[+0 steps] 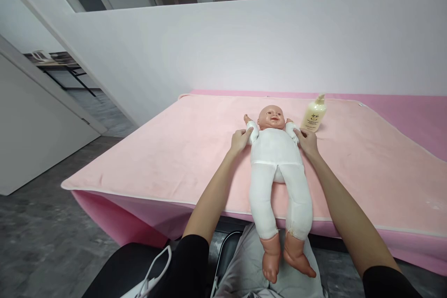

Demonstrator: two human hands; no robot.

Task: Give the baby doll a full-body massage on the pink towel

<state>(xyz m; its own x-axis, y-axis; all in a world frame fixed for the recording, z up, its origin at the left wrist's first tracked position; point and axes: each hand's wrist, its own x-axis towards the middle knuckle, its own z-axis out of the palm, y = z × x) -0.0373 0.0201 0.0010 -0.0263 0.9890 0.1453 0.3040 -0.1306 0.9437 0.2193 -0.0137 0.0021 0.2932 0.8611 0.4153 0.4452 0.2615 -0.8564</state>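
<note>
Holding baby doll (276, 149) by its white sleeves, pinched with fingers of left hand (240, 140) and right hand (308, 142). Laid face up on table (153, 158), head towards far edge, long axis running to near edge, feet past it. Beside right hand, can see pump bottle (313, 115), label too small to read.

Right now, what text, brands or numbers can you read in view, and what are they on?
None legible.
Bottle: dark print on its front, too small to read.
Blanket: small pale tag at its far edge, too small to tell if it bears text.
Doll: no print that I can see.
</note>
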